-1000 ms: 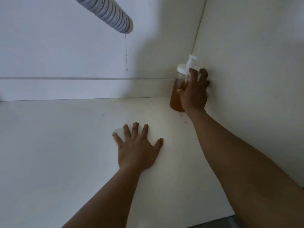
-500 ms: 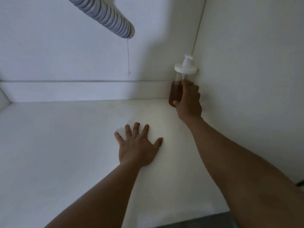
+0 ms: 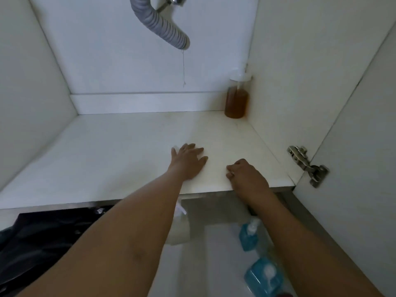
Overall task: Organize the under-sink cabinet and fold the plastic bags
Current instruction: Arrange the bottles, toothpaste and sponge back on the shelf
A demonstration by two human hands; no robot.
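A pump bottle of amber liquid [image 3: 236,101] with a white cap stands upright in the back right corner of the white cabinet floor [image 3: 120,146]. My left hand [image 3: 188,160] lies flat on the floor near the front, fingers spread, with a bit of white cloth or paper showing under its fingertips. My right hand [image 3: 246,175] rests near the front edge with fingers curled under, holding nothing that I can see. Black plastic bags [image 3: 40,239] lie on the room floor at lower left.
A grey corrugated drain hose [image 3: 158,22] hangs from the top with a thin string below it. A metal door hinge [image 3: 306,165] sits on the right wall. Two blue pump bottles [image 3: 248,234] [image 3: 264,275] and a pale bottle [image 3: 179,228] stand on the floor below the cabinet.
My right hand let go of the amber bottle, which now stands in the corner, and drew back to the front edge. The view pulled back and down. My left hand stayed flat.
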